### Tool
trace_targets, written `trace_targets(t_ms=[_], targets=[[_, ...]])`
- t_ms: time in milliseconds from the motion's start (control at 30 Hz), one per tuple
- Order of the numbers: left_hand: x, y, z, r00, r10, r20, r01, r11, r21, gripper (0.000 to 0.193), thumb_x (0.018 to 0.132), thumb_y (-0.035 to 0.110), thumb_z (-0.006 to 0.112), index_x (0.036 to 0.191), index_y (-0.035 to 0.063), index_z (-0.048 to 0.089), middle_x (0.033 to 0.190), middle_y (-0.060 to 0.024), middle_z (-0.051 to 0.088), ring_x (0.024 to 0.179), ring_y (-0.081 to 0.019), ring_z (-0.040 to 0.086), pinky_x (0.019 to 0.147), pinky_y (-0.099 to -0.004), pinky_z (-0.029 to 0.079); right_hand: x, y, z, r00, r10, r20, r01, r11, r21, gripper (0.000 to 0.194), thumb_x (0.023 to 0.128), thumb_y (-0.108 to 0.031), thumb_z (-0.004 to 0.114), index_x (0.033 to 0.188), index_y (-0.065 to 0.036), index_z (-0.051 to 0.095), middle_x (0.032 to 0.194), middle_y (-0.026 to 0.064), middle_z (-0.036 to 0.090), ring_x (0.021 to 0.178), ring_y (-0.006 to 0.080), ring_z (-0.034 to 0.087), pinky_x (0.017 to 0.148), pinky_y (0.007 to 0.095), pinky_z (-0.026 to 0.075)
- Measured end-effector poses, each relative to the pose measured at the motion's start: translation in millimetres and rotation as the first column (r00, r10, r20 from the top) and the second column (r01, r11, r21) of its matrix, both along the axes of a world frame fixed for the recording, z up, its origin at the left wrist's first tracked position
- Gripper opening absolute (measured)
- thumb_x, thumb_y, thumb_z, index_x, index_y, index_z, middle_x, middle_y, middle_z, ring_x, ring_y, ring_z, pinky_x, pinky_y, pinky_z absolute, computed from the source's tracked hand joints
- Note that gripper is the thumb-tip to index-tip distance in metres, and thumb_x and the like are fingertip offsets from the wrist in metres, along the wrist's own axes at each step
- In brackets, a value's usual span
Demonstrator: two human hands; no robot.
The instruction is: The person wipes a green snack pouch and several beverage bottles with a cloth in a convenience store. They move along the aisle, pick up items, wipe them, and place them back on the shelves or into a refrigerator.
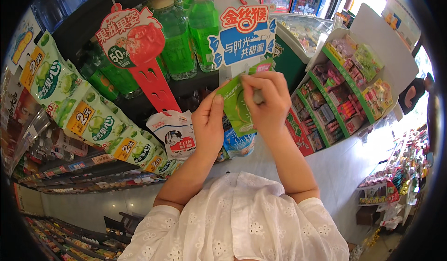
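Observation:
A small green printed packet (233, 104) is held up in front of a hanging display strip. My left hand (209, 125) pinches its left edge, thumb on the front. My right hand (268, 100) has thumb and fingertips closed on the upper part of the packet, covering much of its right side. Below it, partly behind the packet, a blue bag (240, 143) hangs. Close to my left hand a white candy bag (178, 135) hangs from a red hanging strip (153, 86). A blue-and-white header sign (244, 46) is just above the packet.
Large green-filled bottles (174, 41) stand on a dark shelf behind. Green snack bags (101, 121) hang in a row at left. To the right is a tiered candy stand (335, 90) with green edges. A person (412, 93) is at the far right.

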State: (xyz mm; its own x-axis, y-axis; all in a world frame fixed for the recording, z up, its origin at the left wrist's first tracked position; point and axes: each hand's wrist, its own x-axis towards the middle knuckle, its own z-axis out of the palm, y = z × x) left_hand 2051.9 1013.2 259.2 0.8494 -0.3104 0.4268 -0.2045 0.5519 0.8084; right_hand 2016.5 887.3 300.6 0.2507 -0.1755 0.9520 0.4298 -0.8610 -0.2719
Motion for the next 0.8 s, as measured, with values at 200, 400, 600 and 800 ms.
trace_targets(t_ms=[200,400,600,800], targets=[[-3,-2,6,0.996,-0.061,-0.065,0.057,0.997,-0.058,0.034,0.104,0.015,0.044,0.130,-0.0048,0.056,0.122,-0.0096,0.063,0.104,-0.0111,0.061,0.087,-0.0236,0.050,0,-5,-5,0.999,-0.026,0.028,0.022,0.992,0.124,0.024,0.067,0.007,0.076,0.086,-0.005,0.068,0.085,0.0077,0.062,0.077,0.0256,0.061,0.067,0.0346,0.050],[-7,-7,10,0.995,-0.078,-0.065,0.067,0.986,-0.156,0.034,0.102,0.011,0.048,0.131,-0.0042,0.055,0.121,-0.0092,0.064,0.104,-0.0115,0.061,0.088,-0.0238,0.050,5,5,-2,0.993,0.032,0.109,-0.041,0.996,0.075,0.026,0.066,0.006,0.076,0.088,-0.005,0.068,0.085,0.0068,0.062,0.077,0.0255,0.060,0.067,0.0343,0.049],[1,-15,9,0.999,-0.031,-0.014,0.031,0.999,0.009,0.036,0.097,0.006,0.058,0.132,-0.0018,0.056,0.117,-0.0060,0.065,0.101,-0.0082,0.059,0.087,-0.0226,0.049,2,0,11,0.999,0.013,-0.039,-0.012,1.000,0.022,0.026,0.065,0.005,0.077,0.087,-0.006,0.069,0.086,0.0060,0.062,0.078,0.0254,0.060,0.067,0.0342,0.049],[3,-14,5,0.996,0.081,0.049,-0.084,0.995,0.056,0.033,0.097,0.009,0.060,0.129,-0.0004,0.060,0.113,-0.0044,0.067,0.098,-0.0068,0.059,0.085,-0.0221,0.048,3,1,14,1.000,0.023,0.017,-0.021,0.992,-0.125,0.026,0.065,0.001,0.077,0.088,-0.008,0.068,0.086,0.0048,0.060,0.079,0.0256,0.058,0.068,0.0354,0.048]])
